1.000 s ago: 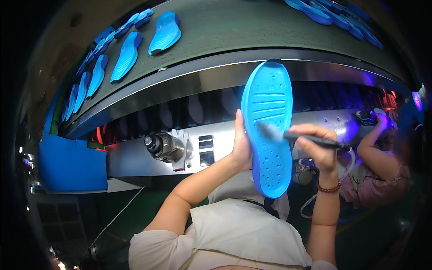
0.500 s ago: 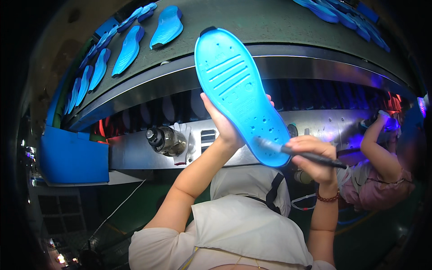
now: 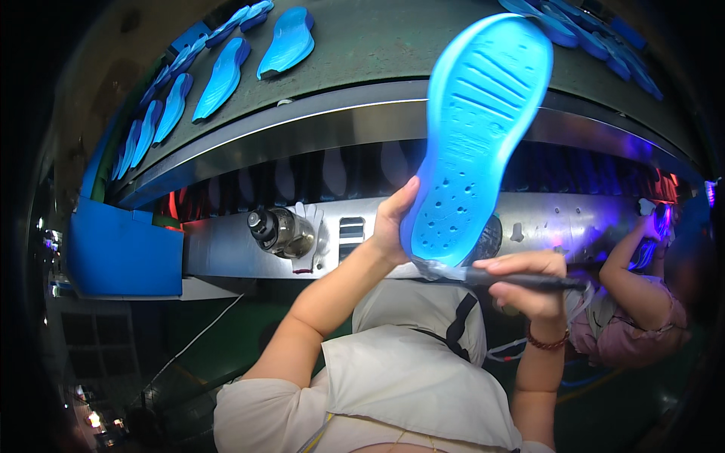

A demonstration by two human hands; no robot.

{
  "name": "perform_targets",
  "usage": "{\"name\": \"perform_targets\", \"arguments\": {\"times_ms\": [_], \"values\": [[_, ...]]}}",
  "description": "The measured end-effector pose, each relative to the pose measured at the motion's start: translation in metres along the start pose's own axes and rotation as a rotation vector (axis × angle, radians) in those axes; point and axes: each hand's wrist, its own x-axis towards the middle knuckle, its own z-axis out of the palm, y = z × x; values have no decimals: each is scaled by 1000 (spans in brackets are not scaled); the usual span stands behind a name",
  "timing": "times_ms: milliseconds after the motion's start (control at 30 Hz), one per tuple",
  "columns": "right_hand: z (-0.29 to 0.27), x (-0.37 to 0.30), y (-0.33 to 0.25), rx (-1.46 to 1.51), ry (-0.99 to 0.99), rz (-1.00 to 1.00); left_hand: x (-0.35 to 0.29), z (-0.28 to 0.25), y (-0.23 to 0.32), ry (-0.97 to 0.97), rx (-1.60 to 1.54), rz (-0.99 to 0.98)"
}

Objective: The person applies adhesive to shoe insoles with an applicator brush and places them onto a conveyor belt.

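your left hand [image 3: 393, 226] is wrapped around the heel edge of a blue shoe sole [image 3: 472, 136], holding it upright with its tread facing you. your right hand [image 3: 532, 283] is closed on a dark brush [image 3: 521, 280], its tip touching the sole's heel. behind runs a grey conveyor belt [image 3: 377, 45]; more blue soles [image 3: 219, 72] lie along its far left edge. a blue bin [image 3: 124, 253] sits at the left end.

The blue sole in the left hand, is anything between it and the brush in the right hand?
Nothing visible stands between them. The left hand holds the blue sole up by its lower edge, and the right hand holds a dark-handled brush whose tip lies right at the sole's lower end.
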Motion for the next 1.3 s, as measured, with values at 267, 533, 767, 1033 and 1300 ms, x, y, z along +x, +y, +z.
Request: {"name": "perform_targets", "arguments": {"times_ms": [267,533,767,1033,1300], "values": [[-15,7,-19,-217,-315,-307,4,15,38,138,117,-464],[-30,16,-37,-523,-492,-268,3,15,49,203,285,-743],[-36,9,-28,-487,-422,-234,-16,4,64,269,452,-692],[-30,-4,-27,-489,-219,-311,-32,-6,84,328,105,-437],[-2,34,18,-503,212,-362,-5,-12,-19,123,-295,-52]]}}
